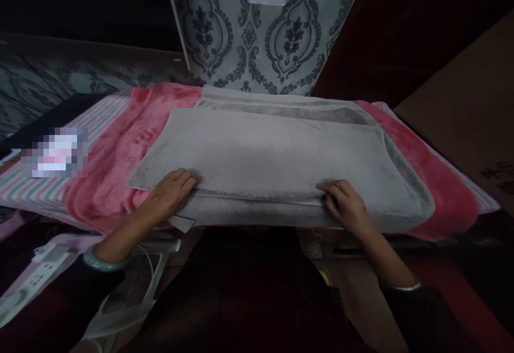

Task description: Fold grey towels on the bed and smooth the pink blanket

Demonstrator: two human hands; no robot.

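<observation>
A grey plush blanket (261,152) lies folded in wide layers across a pink plush cover (116,144). Its upper layer ends in a near edge that runs between my two hands. At the left part of that edge, my left hand (173,189) grips the blanket with its fingers curled over the fabric. My right hand (345,203) pinches the same edge further right, thumb below and fingers on top. A lower grey layer shows under the edge, close to the front of the table. A small grey tag or corner (183,223) hangs beside my left wrist.
A striped cloth (24,187) sticks out beneath the pink cover. At the far left lies a blurred-out item (58,152). A screen (88,10) stands at the back left, a cardboard box (466,96) at the right. Below left are a white power strip (44,272) and a pale frame (156,272).
</observation>
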